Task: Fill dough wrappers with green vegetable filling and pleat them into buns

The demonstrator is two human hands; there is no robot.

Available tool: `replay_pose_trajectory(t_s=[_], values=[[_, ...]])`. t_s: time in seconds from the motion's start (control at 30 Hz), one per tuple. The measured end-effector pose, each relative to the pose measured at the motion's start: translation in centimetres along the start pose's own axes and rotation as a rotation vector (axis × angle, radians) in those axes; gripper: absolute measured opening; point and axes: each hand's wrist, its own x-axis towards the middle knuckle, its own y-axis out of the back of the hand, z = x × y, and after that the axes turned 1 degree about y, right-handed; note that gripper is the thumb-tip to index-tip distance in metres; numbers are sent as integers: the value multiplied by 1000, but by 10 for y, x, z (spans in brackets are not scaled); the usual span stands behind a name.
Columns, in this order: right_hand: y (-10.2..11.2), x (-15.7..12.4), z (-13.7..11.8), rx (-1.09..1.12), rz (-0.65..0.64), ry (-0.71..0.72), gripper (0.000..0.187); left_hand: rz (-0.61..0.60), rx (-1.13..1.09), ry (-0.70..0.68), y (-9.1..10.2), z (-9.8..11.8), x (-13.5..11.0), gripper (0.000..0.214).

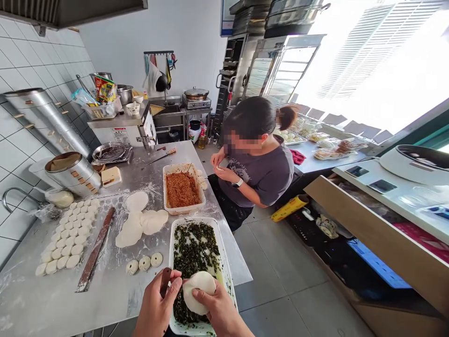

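Observation:
In front of me, my left hand (157, 302) is closed around a tool with a flat brown handle (165, 282); its working end is hidden. My right hand (224, 309) grips a round white dough wrapper (200, 289), thumb pressed on its face. The left fingertips come close to the wrapper's left edge; whether they touch it I cannot tell. Both hands are over a white tub (229, 281) of chopped dark green filling (191, 248). Left of the tub, three pleated buns (144, 263) stand in a row on the metal table (108, 306).
Flat dough wrappers (131, 230), a long brown wooden strip (96, 250) and rows of dough pieces (70, 236) lie to the left. Beyond the green filling stands a tub of reddish-brown filling (182, 189). A knife (161, 156) rests farther back. A co-worker (261, 159) stands across the table's right edge.

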Motion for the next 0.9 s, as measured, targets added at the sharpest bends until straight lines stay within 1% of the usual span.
replay_pose_trajectory(t_s=[0.1, 0.17, 0.2, 0.27, 0.33, 0.37, 0.43, 0.53, 0.63, 0.7, 0.73, 0.8, 0.83, 0.9], values=[[2, -3, -5, 85, 5, -29, 22, 3, 25, -1, -6, -1, -6, 44], [2, -5, -8, 137, 41, -54, 17, 0, 22, -44, -12, -1, -9, 46], [2, -7, -9, 173, 51, -68, 18, -8, 16, -74, -15, -2, -10, 47], [1, -10, -9, 275, 59, -99, 30, -25, 31, -114, -22, -5, -11, 46], [-1, -13, -8, 361, 57, -111, 41, -41, 92, -102, -27, -8, -10, 45], [-2, -14, -7, 371, 57, -101, 44, -41, 125, -89, -28, -9, -9, 45], [-4, -16, -2, 301, 65, -42, 47, -9, 158, -88, -29, -9, -7, 47], [-2, -15, 5, 116, 54, 44, 50, 11, 127, -99, -25, -1, -6, 45], [3, -12, 7, -33, -56, 98, 48, -19, 38, -9, -22, 10, -8, 43], [5, -10, 7, -94, -122, 123, 46, 26, -91, 66, -23, 14, -11, 47], [5, -10, 6, -96, -133, 130, 46, 51, -164, 98, -24, 14, -13, 49], [3, -12, 5, -43, -116, 132, 46, 45, -252, 138, -27, 13, -16, 54], [2, -13, 4, -3, -104, 126, 47, 26, -247, 144, -27, 12, -17, 54], [1, -16, 1, 54, -104, 99, 48, -14, -166, 120, -25, 10, -17, 51]])
